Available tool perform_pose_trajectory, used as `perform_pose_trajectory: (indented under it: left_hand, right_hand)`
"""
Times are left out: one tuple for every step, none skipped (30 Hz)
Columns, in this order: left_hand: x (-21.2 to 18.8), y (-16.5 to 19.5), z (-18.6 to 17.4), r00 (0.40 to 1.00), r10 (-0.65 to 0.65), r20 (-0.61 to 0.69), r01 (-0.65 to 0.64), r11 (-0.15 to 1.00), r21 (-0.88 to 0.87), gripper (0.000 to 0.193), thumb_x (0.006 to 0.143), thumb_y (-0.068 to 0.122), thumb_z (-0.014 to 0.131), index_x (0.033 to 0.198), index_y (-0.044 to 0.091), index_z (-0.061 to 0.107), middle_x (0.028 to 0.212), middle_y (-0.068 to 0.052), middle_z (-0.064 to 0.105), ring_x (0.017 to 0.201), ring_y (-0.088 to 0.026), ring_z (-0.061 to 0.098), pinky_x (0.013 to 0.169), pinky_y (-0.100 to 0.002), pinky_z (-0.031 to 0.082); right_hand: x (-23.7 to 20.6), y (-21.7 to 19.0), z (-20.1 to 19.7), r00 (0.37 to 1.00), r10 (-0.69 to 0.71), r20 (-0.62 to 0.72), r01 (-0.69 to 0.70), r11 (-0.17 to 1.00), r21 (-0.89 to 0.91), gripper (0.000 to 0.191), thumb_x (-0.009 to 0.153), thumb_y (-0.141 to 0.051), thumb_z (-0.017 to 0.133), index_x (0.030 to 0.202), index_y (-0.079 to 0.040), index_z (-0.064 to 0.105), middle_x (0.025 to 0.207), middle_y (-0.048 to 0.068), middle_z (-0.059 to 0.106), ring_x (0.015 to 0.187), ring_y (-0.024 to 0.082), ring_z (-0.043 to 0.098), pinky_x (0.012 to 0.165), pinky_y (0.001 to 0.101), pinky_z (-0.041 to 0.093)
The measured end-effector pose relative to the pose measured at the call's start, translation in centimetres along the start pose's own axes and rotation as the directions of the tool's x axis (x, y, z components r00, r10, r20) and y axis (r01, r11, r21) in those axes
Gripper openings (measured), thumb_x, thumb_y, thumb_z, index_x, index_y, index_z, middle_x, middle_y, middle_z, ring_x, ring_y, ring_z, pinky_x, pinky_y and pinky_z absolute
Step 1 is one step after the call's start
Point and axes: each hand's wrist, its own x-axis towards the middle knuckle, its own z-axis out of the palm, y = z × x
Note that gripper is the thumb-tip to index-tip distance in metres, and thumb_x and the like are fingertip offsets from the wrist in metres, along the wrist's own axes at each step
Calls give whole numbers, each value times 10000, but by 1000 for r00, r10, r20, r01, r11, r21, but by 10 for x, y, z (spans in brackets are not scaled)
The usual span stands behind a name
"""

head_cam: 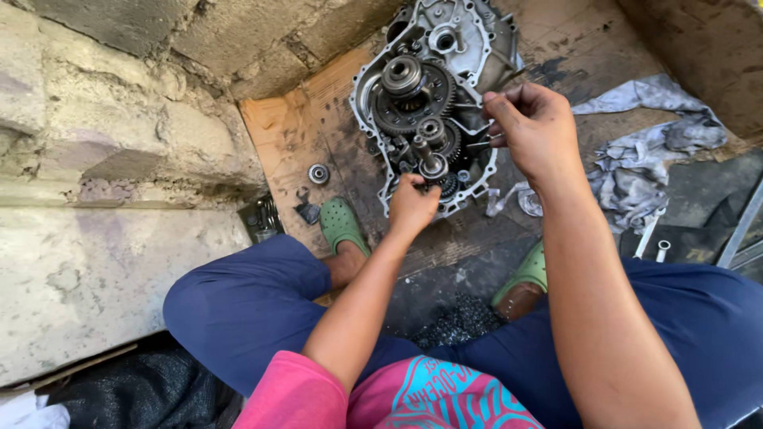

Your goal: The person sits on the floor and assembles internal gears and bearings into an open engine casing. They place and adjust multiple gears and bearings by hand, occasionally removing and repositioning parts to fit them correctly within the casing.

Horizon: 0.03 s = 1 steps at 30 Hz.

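While the open gearbox casing (445, 48) lies on cardboard (286, 135) ahead, the left hand (412, 208) grips a near gear shaft (433, 167); the right hand (534, 127) pinches a thin rod (469, 102) at its right edge.

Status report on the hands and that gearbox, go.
Left hand gripping gear shaft at near edge of open gearbox. Right hand pinching thin rod at case's right side. Loose bearing lies clear, left.
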Motion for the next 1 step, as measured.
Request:
perform_pose_trajectory:
  left_hand:
    - [-2,0,-2,999,18,-26,-17,999,39,625,781,376,811,1278,65,593,974,-193,743,913,-353,706,820,-440,552]
  right_hand:
    - [-1,2,1,1000,19,5,-19,1000,7,235,1009,-233,746,971,-15,670,857,21,707,696,95,629,603,252,528]
